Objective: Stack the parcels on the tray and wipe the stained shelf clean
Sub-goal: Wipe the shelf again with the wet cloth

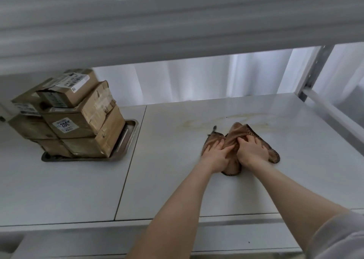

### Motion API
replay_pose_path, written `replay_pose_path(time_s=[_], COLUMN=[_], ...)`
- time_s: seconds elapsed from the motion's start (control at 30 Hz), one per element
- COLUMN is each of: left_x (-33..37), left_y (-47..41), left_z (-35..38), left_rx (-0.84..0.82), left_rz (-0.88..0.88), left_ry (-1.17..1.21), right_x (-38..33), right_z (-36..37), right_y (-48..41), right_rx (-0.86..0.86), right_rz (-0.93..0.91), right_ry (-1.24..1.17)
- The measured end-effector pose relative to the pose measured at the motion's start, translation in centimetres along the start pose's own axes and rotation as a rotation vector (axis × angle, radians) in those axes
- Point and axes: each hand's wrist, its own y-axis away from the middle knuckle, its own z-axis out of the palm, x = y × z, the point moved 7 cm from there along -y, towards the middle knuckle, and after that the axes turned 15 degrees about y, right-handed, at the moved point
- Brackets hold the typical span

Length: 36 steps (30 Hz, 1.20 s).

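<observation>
Several brown cardboard parcels (78, 119) stand stacked on a metal tray (128, 134) at the left of the white shelf (177, 189). A brown cloth (238, 132) lies bunched on the shelf at centre right. My left hand (216, 156) and my right hand (251, 152) are side by side on the cloth, their fingers curled into its folds. Just beyond the cloth, a faint yellowish stain (226, 122) streaks across the shelf.
An upper shelf (177, 22) overhangs the whole scene close above. A metal upright (313, 71) stands at the back right. A seam (130, 160) splits the shelf into two panels. A lower ledge (197, 237) runs along the front.
</observation>
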Motion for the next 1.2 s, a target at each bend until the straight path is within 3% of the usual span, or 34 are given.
replay_pose_path(time_s=[0.17, 0.37, 0.5, 0.77, 1.0, 1.2], left_x=[-7.9, -16.6, -17.1, -9.1, 3.3, 15.4], left_y=[4.4, 11.0, 11.8, 6.6, -1.3, -7.2], left_z=[-3.9, -6.8, -6.7, -3.9, 1.7, 8.1], left_rx=[0.114, 0.211, 0.246, 0.149, 0.092, 0.045], left_rz=[-0.226, -0.497, -0.555, -0.448, -0.343, -0.205], left_ry=[0.002, -0.006, -0.024, -0.021, -0.009, -0.008], right_x=[-7.2, -18.8, -21.2, -9.5, 6.0, 19.7], right_z=[-0.3, -0.4, -0.1, 0.5, 1.7, 2.9], right_y=[1.6, 5.2, 6.7, 2.3, -1.5, -3.7], right_rx=[0.092, -0.084, -0.111, -0.116, -0.100, -0.129], right_rz=[-0.158, -0.550, -0.672, -0.456, -0.337, -0.122], right_ry=[-0.048, -0.084, -0.048, -0.002, 0.008, -0.065])
